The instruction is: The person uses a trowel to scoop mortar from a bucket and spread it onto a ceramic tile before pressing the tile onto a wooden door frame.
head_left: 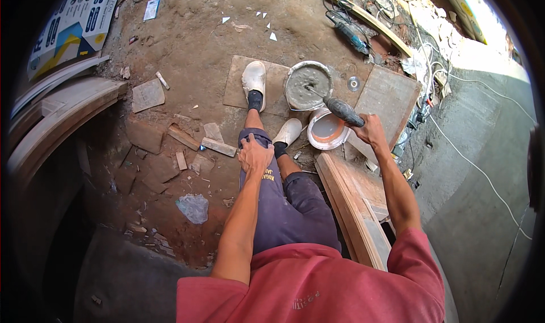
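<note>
My right hand [370, 131] is closed around the rear end of a dark, mortar-smeared power drill [343, 112]. From its front a thin rod runs down into wet grey mortar [309, 83] in a white bucket [287, 99]; the rod's lower end is hidden in the mix. Just nearer to me is a second white bucket [311, 137] holding cloudy liquid, with an orange band inside. The drill passes over its rim area. My left hand [255, 155] lies on my left knee with its fingers apart and nothing in it.
My left foot stands on a flat board [234, 84] beside the mortar bucket. An angle grinder [350, 36] with a cord lies far right, near a cutting disc [353, 84]. Broken bricks [145, 134] and offcuts litter the left. White cable [474, 154] crosses the grey floor at right.
</note>
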A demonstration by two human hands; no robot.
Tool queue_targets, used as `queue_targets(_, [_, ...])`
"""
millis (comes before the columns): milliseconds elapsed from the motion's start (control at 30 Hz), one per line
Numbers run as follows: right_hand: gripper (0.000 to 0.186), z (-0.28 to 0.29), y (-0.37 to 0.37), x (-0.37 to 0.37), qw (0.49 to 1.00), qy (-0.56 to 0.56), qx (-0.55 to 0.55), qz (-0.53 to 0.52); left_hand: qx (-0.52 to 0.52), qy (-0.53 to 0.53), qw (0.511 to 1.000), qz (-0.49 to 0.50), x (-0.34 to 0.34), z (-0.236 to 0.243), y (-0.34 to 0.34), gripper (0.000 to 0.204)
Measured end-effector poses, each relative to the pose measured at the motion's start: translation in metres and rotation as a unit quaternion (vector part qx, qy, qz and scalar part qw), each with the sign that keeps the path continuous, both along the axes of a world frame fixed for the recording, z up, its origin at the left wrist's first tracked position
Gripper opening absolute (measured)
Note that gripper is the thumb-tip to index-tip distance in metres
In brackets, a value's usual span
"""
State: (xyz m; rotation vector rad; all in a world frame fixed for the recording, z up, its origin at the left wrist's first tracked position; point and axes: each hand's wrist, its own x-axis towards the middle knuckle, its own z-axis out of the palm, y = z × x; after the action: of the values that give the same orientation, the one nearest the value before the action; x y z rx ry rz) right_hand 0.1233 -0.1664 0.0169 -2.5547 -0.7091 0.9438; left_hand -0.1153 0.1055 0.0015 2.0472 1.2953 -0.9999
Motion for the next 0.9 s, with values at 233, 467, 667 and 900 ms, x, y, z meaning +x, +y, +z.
queue_targets(233, [0.043,-0.007,-0.004,-0.002,0.999,-0.012,-0.031,-0.011,-0.010,-0.004,1.000,0.001,0.001,-0.006,0.001,0.079])
queue_targets(467, [0.034,-0.005,0.002,0.002,1.000,0.003,-0.022,-0.011,-0.010,0.006,1.000,0.003,-0.005,-0.004,-0.003,0.080])
queue_targets(667, [0.033,-0.002,-0.002,-0.005,0.999,-0.006,-0.038,-0.008,-0.004,0.002,1.000,0.002,-0.004,-0.001,0.000,0.075])
queue_targets(900, [0.040,-0.001,0.008,-0.005,1.000,0.005,0.004,-0.024,-0.003,0.004,1.000,0.002,-0.004,-0.001,0.000,0.076])
